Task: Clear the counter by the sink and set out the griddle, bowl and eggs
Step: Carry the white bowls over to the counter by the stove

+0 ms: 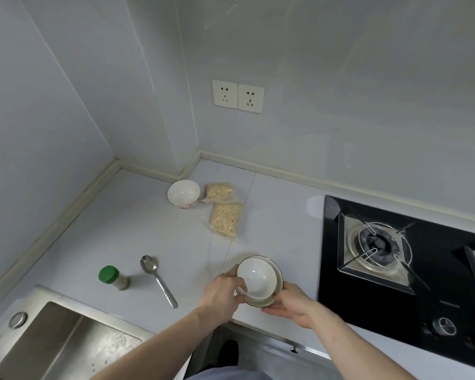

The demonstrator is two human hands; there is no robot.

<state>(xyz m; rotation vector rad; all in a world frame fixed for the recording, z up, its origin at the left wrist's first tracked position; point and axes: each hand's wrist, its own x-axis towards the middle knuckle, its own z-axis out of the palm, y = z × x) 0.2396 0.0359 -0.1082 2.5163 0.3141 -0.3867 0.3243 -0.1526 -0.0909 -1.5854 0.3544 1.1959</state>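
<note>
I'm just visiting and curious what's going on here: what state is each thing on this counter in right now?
white bowl: empty, sitting in the dark-rimmed dish, gripped by the left hand
dark-rimmed dish: supported by the right hand
far bowl: upright, empty
two grain bags: sealed, lying flat
spoon: lying bowl-up
green-capped jar: capped, upright
burner: unlit
sink: no water running

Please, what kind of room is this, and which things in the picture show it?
Most likely a small home kitchen. A gas stove is set into the counter on the right, a steel sink is at the lower left, and both hands hold a white bowl stacked in a plate.
</note>
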